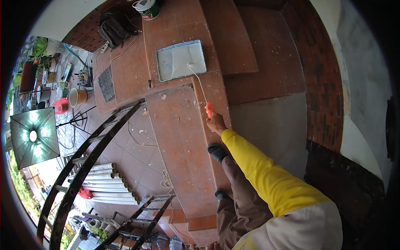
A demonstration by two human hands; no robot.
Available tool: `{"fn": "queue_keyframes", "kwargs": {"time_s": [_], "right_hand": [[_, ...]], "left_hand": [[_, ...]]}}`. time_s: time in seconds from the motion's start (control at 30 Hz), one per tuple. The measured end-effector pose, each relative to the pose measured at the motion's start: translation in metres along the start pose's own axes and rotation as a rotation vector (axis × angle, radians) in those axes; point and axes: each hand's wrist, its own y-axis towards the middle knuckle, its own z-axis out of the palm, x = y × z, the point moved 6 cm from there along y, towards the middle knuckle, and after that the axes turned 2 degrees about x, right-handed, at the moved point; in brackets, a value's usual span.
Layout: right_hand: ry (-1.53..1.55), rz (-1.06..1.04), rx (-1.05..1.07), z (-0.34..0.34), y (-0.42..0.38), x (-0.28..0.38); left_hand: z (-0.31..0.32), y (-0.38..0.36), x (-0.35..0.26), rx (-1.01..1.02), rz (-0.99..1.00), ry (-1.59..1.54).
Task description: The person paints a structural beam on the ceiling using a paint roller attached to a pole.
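My right hand (pixel 216 123), at the end of a yellow sleeve, is closed round the orange handle of a paint roller (pixel 203 91). Its thin wire frame reaches into a paint tray (pixel 157 62) with a blue-smeared rim. White paint (pixel 175 58) covers the tray's inside, and the roller's head cannot be told apart from it. The tray lies on a reddish-brown tiled step (pixel 175 31). At the bottom edge, only a little of my left hand (pixel 214 246) shows; its fingers are mostly cut off.
A paint bucket (pixel 148 10) and a dark backpack (pixel 116 27) stand beyond the tray. One dark ladder (pixel 91 146) rises at left, another ladder (pixel 143 221) below. Pipes (pixel 110 183), a lit softbox lamp (pixel 33 135) and a loose cable (pixel 135 139) are nearby. My feet (pixel 217 153) rest at the step's edge.
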Motion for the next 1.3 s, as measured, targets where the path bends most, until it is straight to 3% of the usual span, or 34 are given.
{"fn": "queue_keyframes", "kwargs": {"time_s": [0.13,0.23,0.33,0.6,0.7,0.73,0.83,0.87,1.03,1.07,1.17,1.3], "right_hand": [[0.487,0.223,0.164,-0.017,-0.035,0.037],[0.759,0.230,0.126,-0.011,-0.040,0.032],[1.048,0.155,0.246,-0.012,-0.038,0.029],[1.555,0.283,0.527,-0.003,0.019,0.008],[1.563,0.298,0.608,0.001,0.032,0.009],[1.435,0.396,0.503,0.002,0.032,0.005],[0.429,0.320,0.338,0.007,0.048,-0.011],[0.176,0.322,0.259,-0.011,0.038,0.015],[-0.020,0.260,0.160,0.008,0.074,0.013],[-0.025,0.246,0.160,0.012,0.079,0.014],[0.050,0.308,0.281,0.012,0.075,0.016],[0.141,0.311,0.262,0.014,0.054,-0.009]], "left_hand": [[0.000,-0.001,0.002,-0.004,0.006,-0.007],[0.000,-0.004,0.004,-0.010,0.007,-0.014],[0.002,-0.005,0.008,-0.012,0.005,-0.021],[0.001,-0.015,0.018,-0.017,-0.018,-0.038],[-0.004,-0.021,0.023,-0.017,-0.029,-0.046],[-0.007,-0.024,0.025,-0.019,-0.032,-0.053],[-0.015,-0.026,0.027,-0.011,-0.026,-0.078],[-0.017,-0.024,0.026,-0.005,-0.020,-0.090],[-0.024,-0.019,0.007,0.025,0.053,-0.152],[-0.020,-0.026,-0.019,-0.054,0.107,-0.051],[-0.011,-0.031,-0.051,-0.067,0.144,-0.044],[0.000,-0.039,-0.075,-0.066,0.135,0.035]]}}
